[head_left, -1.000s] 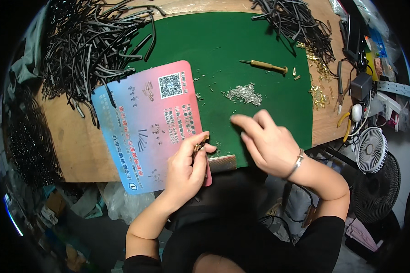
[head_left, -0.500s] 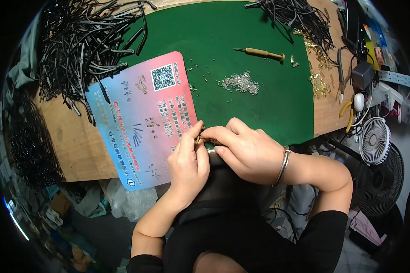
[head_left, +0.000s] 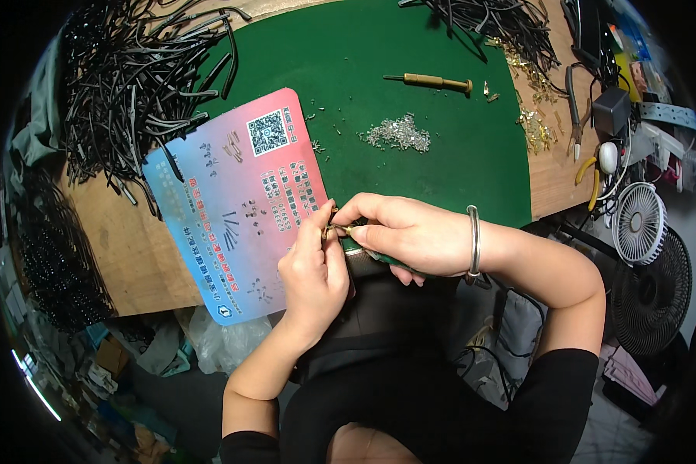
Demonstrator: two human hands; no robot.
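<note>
At the near edge of the green mat point(head_left: 456, 178), my two hands meet fingertip to fingertip. Thumb and fingers of my left hand point(head_left: 315, 271) pinch a small gold-coloured metal piece point(head_left: 333, 230), mostly covered by the fingertips. Coming in from the right, my right hand point(head_left: 414, 232) has its thumb and forefinger pressed together on something slim and brassy at the same spot; its kind is hidden. Beyond the hands lies a pile of tiny silver screws point(head_left: 400, 134). Farther back a brass-handled screwdriver point(head_left: 433, 81) rests on the mat.
Left of the hands, a pink and blue printed sheet point(head_left: 232, 201) bears small metal parts. Black eyeglass temples point(head_left: 151, 85) heap at far left, with another bundle point(head_left: 495, 31) at far right. Gold parts point(head_left: 535, 127), pliers point(head_left: 574, 116) and a white fan point(head_left: 639, 224) line the right side.
My right hand has turned and straightened at the wrist, its lower fingers now showing beneath. Both hands stay together, the left keeping its pinch. The whole view has shifted slightly.
</note>
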